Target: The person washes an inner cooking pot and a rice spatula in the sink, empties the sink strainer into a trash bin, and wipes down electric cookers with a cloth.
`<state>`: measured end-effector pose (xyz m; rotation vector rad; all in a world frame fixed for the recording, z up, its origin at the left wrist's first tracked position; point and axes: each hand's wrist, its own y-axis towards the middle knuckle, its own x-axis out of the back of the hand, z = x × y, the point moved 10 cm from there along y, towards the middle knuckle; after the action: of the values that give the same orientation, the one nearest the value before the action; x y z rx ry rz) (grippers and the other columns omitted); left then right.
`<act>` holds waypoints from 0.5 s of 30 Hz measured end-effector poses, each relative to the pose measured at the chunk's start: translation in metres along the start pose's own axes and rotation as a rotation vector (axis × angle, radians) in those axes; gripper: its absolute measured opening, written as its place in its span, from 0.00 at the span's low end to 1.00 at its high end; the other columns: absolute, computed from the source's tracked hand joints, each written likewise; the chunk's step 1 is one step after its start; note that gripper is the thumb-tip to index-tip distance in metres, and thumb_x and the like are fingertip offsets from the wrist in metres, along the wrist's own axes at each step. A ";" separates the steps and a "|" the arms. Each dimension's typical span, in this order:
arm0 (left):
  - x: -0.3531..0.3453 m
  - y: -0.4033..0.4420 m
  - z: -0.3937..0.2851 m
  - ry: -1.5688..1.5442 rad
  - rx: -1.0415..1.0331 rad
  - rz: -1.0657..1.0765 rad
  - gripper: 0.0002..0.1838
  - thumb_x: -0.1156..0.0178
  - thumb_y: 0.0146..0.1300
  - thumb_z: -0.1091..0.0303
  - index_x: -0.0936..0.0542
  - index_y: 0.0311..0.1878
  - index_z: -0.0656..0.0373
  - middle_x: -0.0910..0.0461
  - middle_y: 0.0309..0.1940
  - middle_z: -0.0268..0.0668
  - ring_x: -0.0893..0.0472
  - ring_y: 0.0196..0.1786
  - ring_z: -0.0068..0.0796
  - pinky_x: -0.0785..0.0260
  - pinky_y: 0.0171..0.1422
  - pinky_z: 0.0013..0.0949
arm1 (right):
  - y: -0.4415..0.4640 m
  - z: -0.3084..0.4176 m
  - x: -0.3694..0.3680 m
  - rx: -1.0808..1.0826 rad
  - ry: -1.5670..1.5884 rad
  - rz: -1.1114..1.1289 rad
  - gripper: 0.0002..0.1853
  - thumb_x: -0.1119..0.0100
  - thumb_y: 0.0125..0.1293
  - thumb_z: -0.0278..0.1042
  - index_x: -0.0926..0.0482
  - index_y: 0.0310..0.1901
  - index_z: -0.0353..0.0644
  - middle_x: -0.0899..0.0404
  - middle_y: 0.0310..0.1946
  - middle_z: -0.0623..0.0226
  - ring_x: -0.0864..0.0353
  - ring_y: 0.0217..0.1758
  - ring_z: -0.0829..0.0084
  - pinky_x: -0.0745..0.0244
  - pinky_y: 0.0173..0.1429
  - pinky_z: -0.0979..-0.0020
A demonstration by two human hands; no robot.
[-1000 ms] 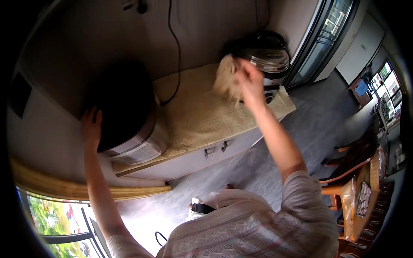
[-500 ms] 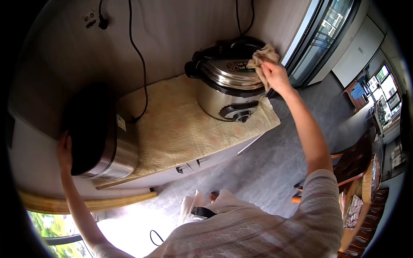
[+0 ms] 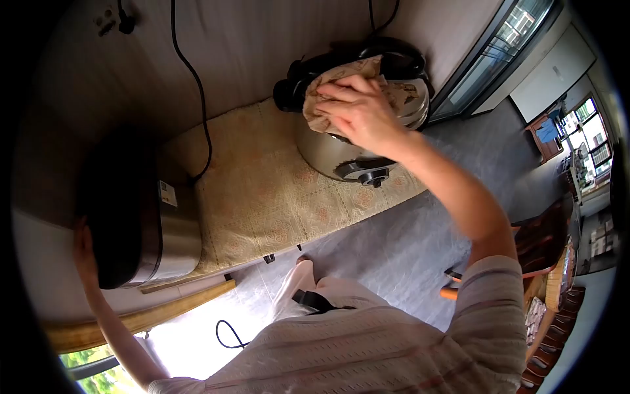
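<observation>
My right hand (image 3: 364, 115) presses a crumpled beige cloth (image 3: 318, 108) onto the lid of a silver and black pressure cooker (image 3: 325, 154), its fingers spread over the cloth. The cooker's black handle and front dial show around the hand. At the left, my left hand (image 3: 83, 253) rests against the outer side of a black-topped appliance with a steel body (image 3: 180, 240). Its fingers are dim and partly lost in shadow. Both appliances stand on a patterned yellow tablecloth (image 3: 262, 190).
A black cord (image 3: 191, 72) hangs down the wall to the tablecloth, near a plug (image 3: 126, 25). Cabinet handles (image 3: 269, 259) show under the counter's front edge. Wooden chairs (image 3: 541, 243) stand at the right, and a sliding glass door (image 3: 485, 62) is behind.
My right hand and the cloth have moved left from the lid's right edge onto its top, and the cloth is spread wider. The view has shifted slightly; my left hand stays beside the left appliance.
</observation>
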<state>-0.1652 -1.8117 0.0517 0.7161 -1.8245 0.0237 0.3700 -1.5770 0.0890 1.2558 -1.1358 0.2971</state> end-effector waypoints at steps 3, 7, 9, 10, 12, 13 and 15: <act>0.001 -0.001 0.007 -0.036 -0.001 0.004 0.19 0.56 0.68 0.61 0.29 0.58 0.60 0.32 0.59 0.41 0.36 0.64 0.34 0.48 0.68 0.32 | -0.019 -0.005 0.022 0.065 0.063 0.028 0.08 0.39 0.54 0.35 0.18 0.37 0.47 0.22 0.47 0.74 0.32 0.52 0.72 0.38 0.53 0.67; 0.003 -0.005 0.005 -0.006 0.011 -0.010 0.20 0.56 0.68 0.61 0.30 0.58 0.59 0.32 0.59 0.41 0.36 0.64 0.34 0.48 0.68 0.32 | -0.082 -0.038 0.049 -0.020 0.118 -0.070 0.11 0.39 0.50 0.22 0.19 0.37 0.45 0.26 0.50 0.61 0.30 0.55 0.68 0.35 0.57 0.65; 0.008 -0.006 -0.007 0.010 -0.008 -0.032 0.20 0.55 0.68 0.60 0.30 0.59 0.59 0.32 0.59 0.41 0.36 0.64 0.35 0.48 0.68 0.33 | -0.097 -0.047 0.064 -0.055 0.099 -0.183 0.13 0.41 0.50 0.17 0.19 0.37 0.44 0.24 0.46 0.60 0.26 0.50 0.69 0.31 0.53 0.71; 0.008 -0.006 -0.007 -0.008 0.014 -0.025 0.20 0.55 0.68 0.59 0.30 0.59 0.59 0.32 0.59 0.41 0.36 0.64 0.35 0.48 0.68 0.33 | -0.110 -0.067 0.068 -0.189 0.110 -0.187 0.13 0.42 0.51 0.17 0.20 0.38 0.42 0.23 0.44 0.63 0.26 0.47 0.71 0.29 0.50 0.72; 0.007 -0.007 -0.008 -0.048 0.062 -0.019 0.21 0.54 0.68 0.59 0.31 0.60 0.58 0.32 0.60 0.42 0.36 0.64 0.36 0.48 0.68 0.34 | -0.146 -0.112 0.073 -0.448 0.132 -0.193 0.13 0.44 0.53 0.15 0.21 0.39 0.39 0.22 0.41 0.69 0.24 0.42 0.76 0.25 0.43 0.76; 0.009 -0.006 -0.012 -0.010 0.063 -0.003 0.21 0.54 0.67 0.58 0.31 0.60 0.58 0.32 0.60 0.42 0.36 0.64 0.36 0.48 0.68 0.34 | -0.172 -0.144 0.064 -0.675 0.336 -0.171 0.12 0.45 0.55 0.16 0.21 0.40 0.38 0.22 0.40 0.70 0.24 0.41 0.79 0.26 0.43 0.77; 0.010 -0.003 -0.014 0.060 0.068 0.030 0.22 0.53 0.67 0.58 0.31 0.60 0.57 0.32 0.60 0.41 0.36 0.64 0.37 0.48 0.68 0.35 | -0.225 -0.183 0.035 -1.115 0.750 -0.101 0.10 0.47 0.59 0.18 0.22 0.42 0.38 0.22 0.38 0.73 0.25 0.39 0.83 0.26 0.41 0.79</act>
<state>-0.1536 -1.8140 0.0643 0.7284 -1.7836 0.1264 0.6423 -1.5140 0.0041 0.1474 -0.4160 0.0113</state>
